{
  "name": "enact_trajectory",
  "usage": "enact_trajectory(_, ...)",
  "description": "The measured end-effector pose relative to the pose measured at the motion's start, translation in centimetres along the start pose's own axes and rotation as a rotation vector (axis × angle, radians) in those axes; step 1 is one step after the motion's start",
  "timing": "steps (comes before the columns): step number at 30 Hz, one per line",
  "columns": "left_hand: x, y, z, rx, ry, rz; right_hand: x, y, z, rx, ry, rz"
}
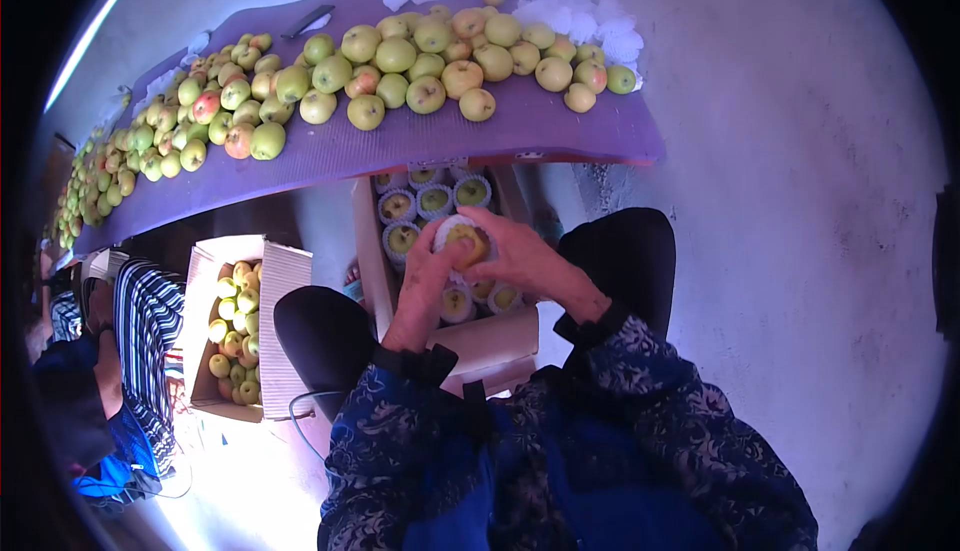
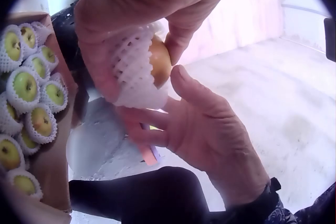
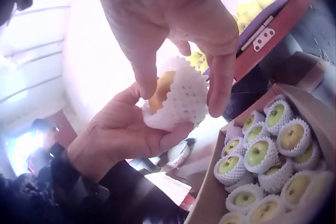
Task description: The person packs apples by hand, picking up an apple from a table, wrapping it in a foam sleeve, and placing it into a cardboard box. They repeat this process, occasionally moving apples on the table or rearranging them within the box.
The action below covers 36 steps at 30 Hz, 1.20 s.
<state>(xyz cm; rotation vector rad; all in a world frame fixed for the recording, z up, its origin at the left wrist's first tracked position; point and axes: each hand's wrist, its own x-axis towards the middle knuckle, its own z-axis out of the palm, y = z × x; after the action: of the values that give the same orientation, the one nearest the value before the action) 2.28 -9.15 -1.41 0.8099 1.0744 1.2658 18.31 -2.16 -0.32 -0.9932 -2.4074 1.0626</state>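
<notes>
An apple [image 1: 467, 247] in a white foam net sits between both hands, above an open carton [image 1: 455, 346] of netted apples. My left hand [image 1: 425, 286] grips the apple through its net [image 2: 134, 69]; the yellow-orange skin shows at the net's opening in both wrist views. My right hand [image 1: 530, 261] is at the other side with fingers fairly straight. In the right wrist view the thumb of the right hand [image 3: 168, 19] is at the bare skin and its fingers extend along the net [image 3: 184, 98].
Loose apples [image 1: 395, 54] cover much of a purple-topped table [image 1: 560, 136], with white foam nets [image 1: 575, 11] at its back. Left stands a box [image 1: 290, 281] of bare apples. Another person [image 1: 110, 401] is at the far left. A cable [image 1: 292, 413] hangs near the left knee.
</notes>
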Motion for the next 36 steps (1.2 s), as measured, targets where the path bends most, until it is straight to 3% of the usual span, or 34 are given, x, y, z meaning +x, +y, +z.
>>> enact_trajectory(4,2.4,-0.2,-0.7,-0.02,0.045,0.061,2.1,-1.8,-0.8,-0.022,0.028,0.103)
enact_trajectory(6,3.6,-0.1,-1.3,-0.04,0.058,-0.007,3.1,-2.0,-0.9,-0.07,0.084,0.152)
enact_trajectory(9,5.2,0.7,-1.7,0.001,0.079,-0.012,4.6,-1.5,-1.3,0.034,0.133,0.112)
enact_trajectory(13,6.1,0.9,-1.6,0.05,0.015,0.012,4.6,-0.9,-1.8,0.201,0.137,0.239)
enact_trajectory(16,4.6,2.1,-1.2,0.072,0.065,-0.119,2.8,0.4,-1.3,0.314,0.231,0.259)
enact_trajectory(18,4.5,1.7,-2.7,0.046,0.196,-0.049,0.8,2.1,-0.7,0.404,0.335,0.217)
enact_trajectory(22,4.6,1.0,-5.0,-0.098,0.324,0.087,-2.8,5.3,0.8,0.216,0.267,0.393)
enact_trajectory(25,5.0,-1.9,-5.0,-0.006,0.153,-0.058,-3.0,6.7,2.1,0.034,0.201,0.371)
enact_trajectory(27,3.7,-5.0,-3.4,0.049,0.105,-0.02,-2.4,8.1,3.4,-0.038,0.152,0.299)
enact_trajectory(29,3.5,-7.4,-1.7,0.138,0.141,-0.22,-1.6,9.2,4.6,-0.094,0.105,0.308)
enact_trajectory(32,6.0,-16.7,-4.2,-0.076,0.039,-0.339,-0.8,10.8,6.0,-0.147,0.03,0.217)
enact_trajectory(36,5.2,-18.4,-2.0,-0.031,0.246,-0.431,-1.0,13.1,7.8,-0.312,-0.003,0.177)
